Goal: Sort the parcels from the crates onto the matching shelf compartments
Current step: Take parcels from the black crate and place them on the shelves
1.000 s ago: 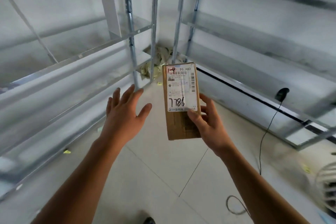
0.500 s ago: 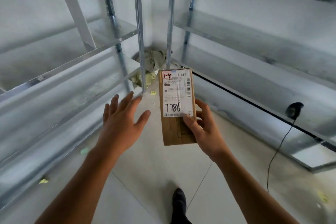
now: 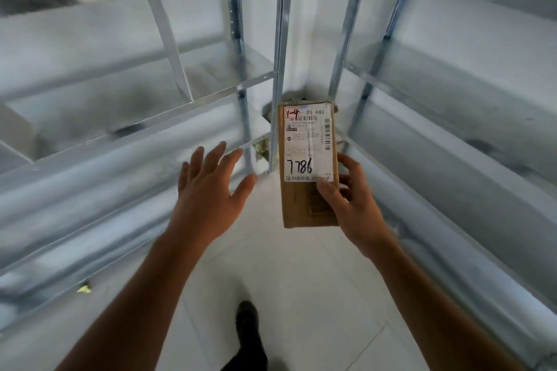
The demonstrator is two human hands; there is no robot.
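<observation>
The brown parcel (image 3: 309,166) carries a white label (image 3: 309,146) reading "1-4" in red marker, "D5 A83" in print and "7786" handwritten in black. The right hand (image 3: 351,205) grasps its near right edge, thumb on the label, holding it upright with its long axis pointing away, above the floor (image 3: 301,280) between the metal shelves (image 3: 120,141). The left hand (image 3: 211,190) hovers released to the parcel's left, fingers spread, apart from it.

A parcel storeroom: bare galvanised steel shelving racks (image 3: 126,141) line both walls of a white-tiled floor (image 3: 301,295) corner, beside a labelled brown cardboard parcel (image 3: 307,166).
</observation>
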